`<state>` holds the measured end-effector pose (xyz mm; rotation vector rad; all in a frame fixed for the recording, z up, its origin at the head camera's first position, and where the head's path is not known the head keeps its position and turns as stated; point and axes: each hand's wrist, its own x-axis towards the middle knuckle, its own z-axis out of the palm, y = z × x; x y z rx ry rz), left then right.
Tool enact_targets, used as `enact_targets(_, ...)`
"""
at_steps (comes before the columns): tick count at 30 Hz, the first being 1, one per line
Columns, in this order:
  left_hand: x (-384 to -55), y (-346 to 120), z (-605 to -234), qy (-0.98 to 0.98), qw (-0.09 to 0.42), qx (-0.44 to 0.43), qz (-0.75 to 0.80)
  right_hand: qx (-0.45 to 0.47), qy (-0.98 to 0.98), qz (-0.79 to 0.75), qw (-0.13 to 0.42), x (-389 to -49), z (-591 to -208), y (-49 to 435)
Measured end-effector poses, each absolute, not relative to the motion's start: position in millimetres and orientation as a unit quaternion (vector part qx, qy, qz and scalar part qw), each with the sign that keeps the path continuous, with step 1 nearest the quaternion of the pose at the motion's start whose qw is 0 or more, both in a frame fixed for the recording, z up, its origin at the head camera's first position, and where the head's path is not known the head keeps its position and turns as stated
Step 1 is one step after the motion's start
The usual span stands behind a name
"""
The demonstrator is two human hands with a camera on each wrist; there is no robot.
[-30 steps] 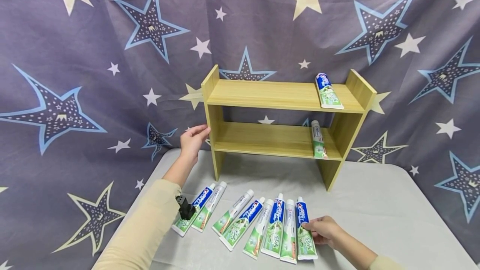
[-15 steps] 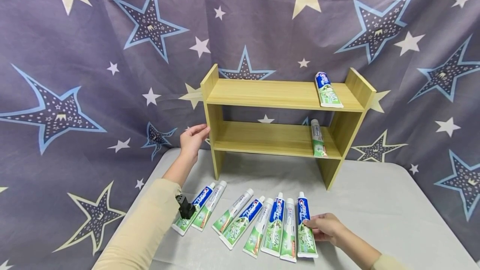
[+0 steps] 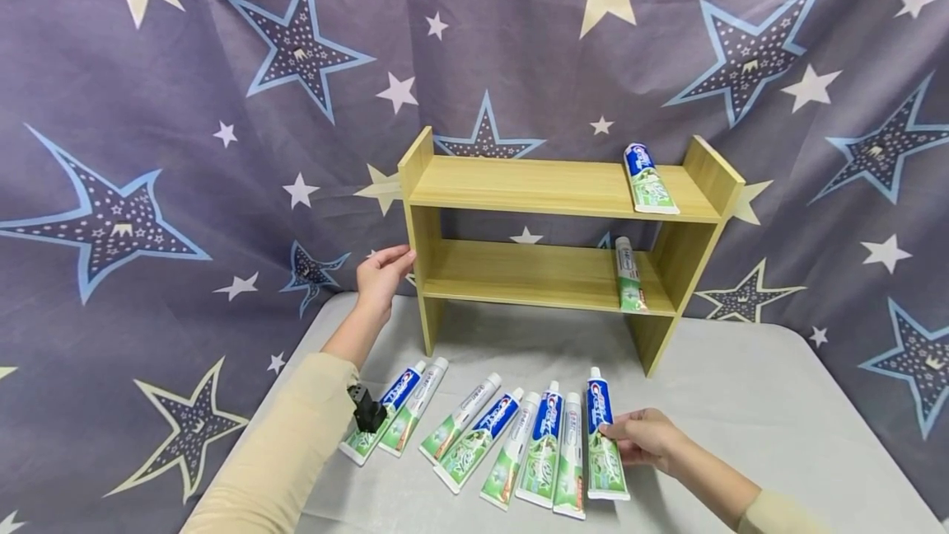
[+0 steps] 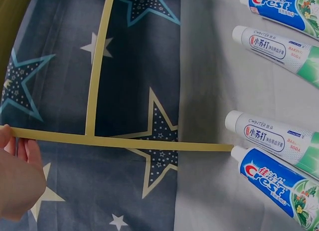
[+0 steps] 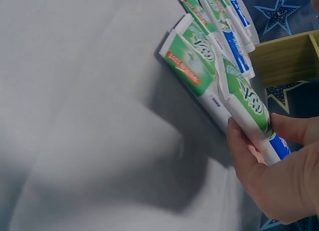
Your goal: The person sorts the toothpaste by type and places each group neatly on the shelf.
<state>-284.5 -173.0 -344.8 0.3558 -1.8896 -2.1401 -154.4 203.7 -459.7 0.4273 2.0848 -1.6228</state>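
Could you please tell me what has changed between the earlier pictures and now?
The right hand has lifted its toothpaste tube slightly and moved it forward, toward the shelf; it already held that tube, and nothing was let go. The left hand at the shelf's left side and the other tubes stayed put.

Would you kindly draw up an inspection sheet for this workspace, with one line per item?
Surface: grey table, with soft shadows in the right wrist view.
Job's things: seven tubes lie on the table; the held tube makes eight; the shelf bears an upper tube and a lower tube, both towards its right end.
Clutter: black device by the left sleeve; contact with the tube below it cannot be told.
Left hand: holds the shelf's left side panel.
Right hand: grips the held tube.
Cables: nothing seen.
Surroundings: star-patterned curtain.
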Motion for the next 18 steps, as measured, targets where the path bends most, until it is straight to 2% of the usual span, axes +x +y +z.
enact_targets(18,-284,-173,-344,-0.649,0.128,0.119,-0.741,0.078,0.764,-0.598,0.228,-160,-428,207)
